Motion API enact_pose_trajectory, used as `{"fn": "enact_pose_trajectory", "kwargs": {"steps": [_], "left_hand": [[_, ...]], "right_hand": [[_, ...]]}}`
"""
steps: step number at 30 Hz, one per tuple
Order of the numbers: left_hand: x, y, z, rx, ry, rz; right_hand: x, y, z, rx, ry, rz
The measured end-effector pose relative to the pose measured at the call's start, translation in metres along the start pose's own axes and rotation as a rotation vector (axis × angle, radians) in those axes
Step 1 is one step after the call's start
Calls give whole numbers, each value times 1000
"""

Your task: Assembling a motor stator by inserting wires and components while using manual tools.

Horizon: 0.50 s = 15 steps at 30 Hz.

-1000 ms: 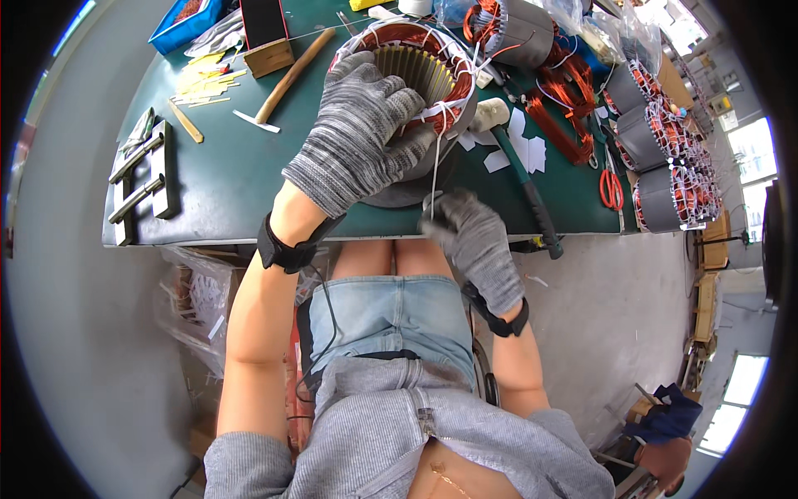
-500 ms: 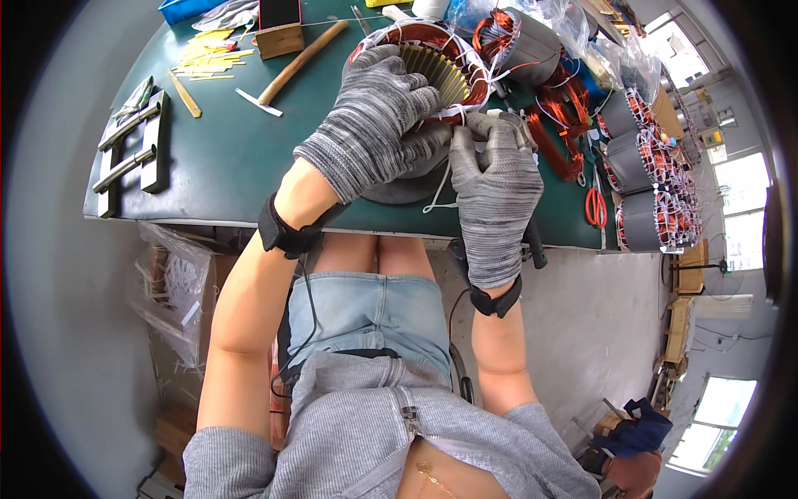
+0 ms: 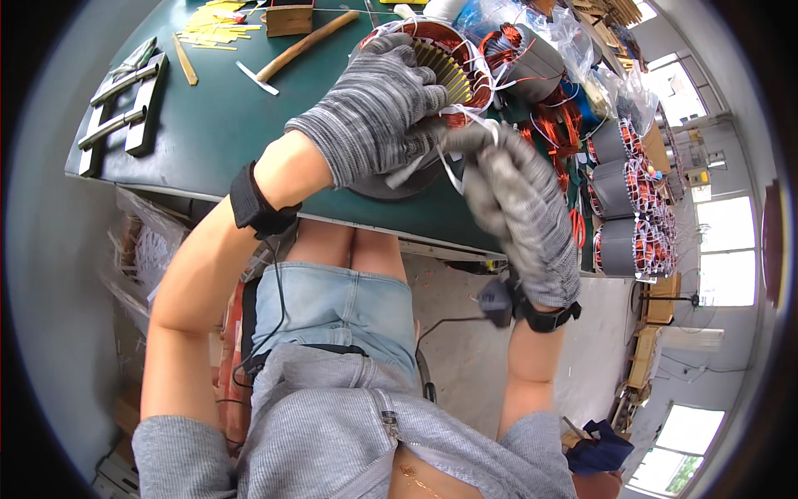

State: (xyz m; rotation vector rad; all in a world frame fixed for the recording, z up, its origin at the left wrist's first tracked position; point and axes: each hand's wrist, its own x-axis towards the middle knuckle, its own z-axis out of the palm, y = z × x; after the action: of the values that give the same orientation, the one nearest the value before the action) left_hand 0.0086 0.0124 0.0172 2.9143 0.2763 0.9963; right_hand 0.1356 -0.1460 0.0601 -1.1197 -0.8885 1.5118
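Observation:
A motor stator (image 3: 478,83) with copper windings, white lacing and yellow slot strips lies at the table's near edge. My left hand (image 3: 366,112), in a grey striped knit glove, grips its near-left rim, fingers curled over toward the bore. My right hand (image 3: 519,187), gloved alike, is beside the stator's near-right side, its curled fingers smeared by motion. White lacing cord (image 3: 451,173) hangs in a loop between the two hands; whether the right fingers hold it is unclear. Under the stator is a dark round base (image 3: 395,185), partly hidden by my left hand.
A hammer (image 3: 307,46), yellow strips (image 3: 218,25) and a metal frame (image 3: 125,108) lie to the left on the green table (image 3: 224,125). At right are another stator (image 3: 532,62), loose copper coils (image 3: 557,125), red-handled scissors (image 3: 578,224) and several stacked stators (image 3: 619,191).
My right hand has moved away from the stator's rim, right and down, and is turned and blurred. My left hand stays on the stator. The whole view has shifted slightly.

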Motion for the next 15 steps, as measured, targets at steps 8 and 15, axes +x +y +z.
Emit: {"fn": "enact_pose_trajectory", "kwargs": {"steps": [8,15], "left_hand": [[-16,-3,20,196,50,-27],[-9,15,-11,258,-102,19]], "right_hand": [[44,-9,23,-100,344,-287],[48,76,15,80,450,-623]]}}
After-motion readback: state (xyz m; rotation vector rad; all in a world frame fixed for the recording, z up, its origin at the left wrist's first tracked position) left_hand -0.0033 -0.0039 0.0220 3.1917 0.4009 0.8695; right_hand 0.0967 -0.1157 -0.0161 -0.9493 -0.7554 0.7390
